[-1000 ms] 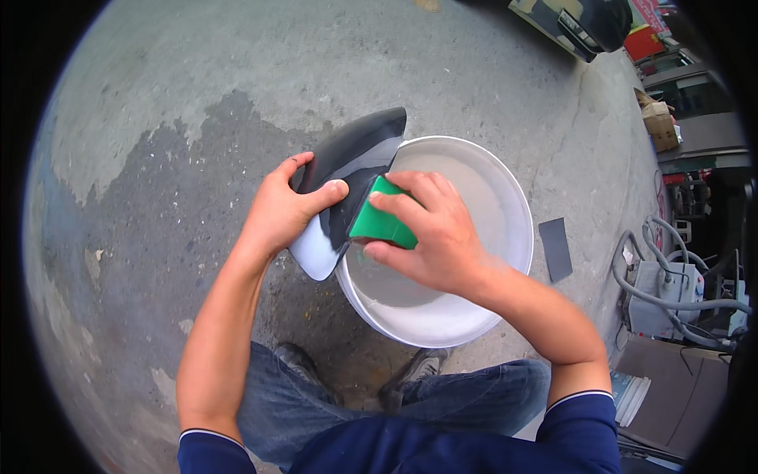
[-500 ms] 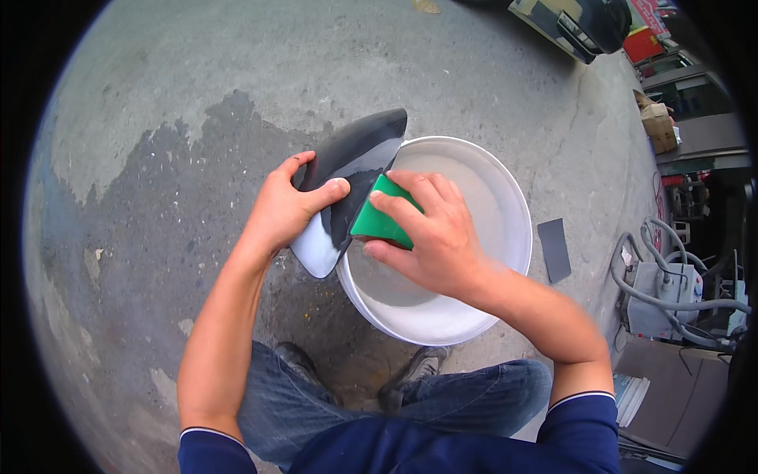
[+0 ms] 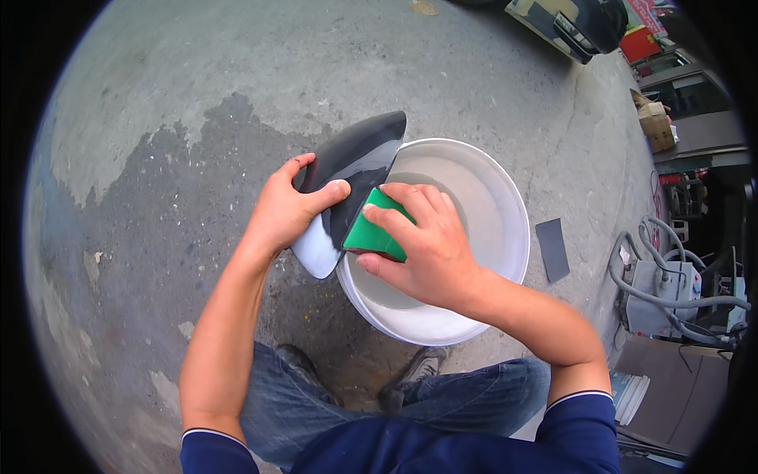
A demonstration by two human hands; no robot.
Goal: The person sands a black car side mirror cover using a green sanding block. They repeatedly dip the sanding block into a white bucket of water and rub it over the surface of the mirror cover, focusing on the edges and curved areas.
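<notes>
My left hand (image 3: 286,207) grips a glossy black curved shell (image 3: 365,150), which looks like a car mirror cover. Its thumb lies over the shell's surface, while the other fingers are partly hidden beneath. The shell is tilted, its pointed end away from me, over the left rim of a white bucket (image 3: 509,261). In my right hand (image 3: 436,251) is a green sanding block (image 3: 368,234), held between thumb and fingers. The block meets the shell's right edge, close to its lower end; its underside is mostly hidden. Cloudy liquid (image 3: 384,288) shows inside the bucket.
A dark grey rectangular sheet (image 3: 553,250) lies on the concrete floor right of the bucket. Farther right stands a grey box-shaped unit (image 3: 659,288) with thick hoses (image 3: 632,299). A dark vehicle part (image 3: 575,28) is at the top right. Wet floor (image 3: 205,189) spreads to the left.
My right hand has slid the sanding block slightly nearer to me and leftward along the shell's edge. My left hand and the shell are almost unmoved.
</notes>
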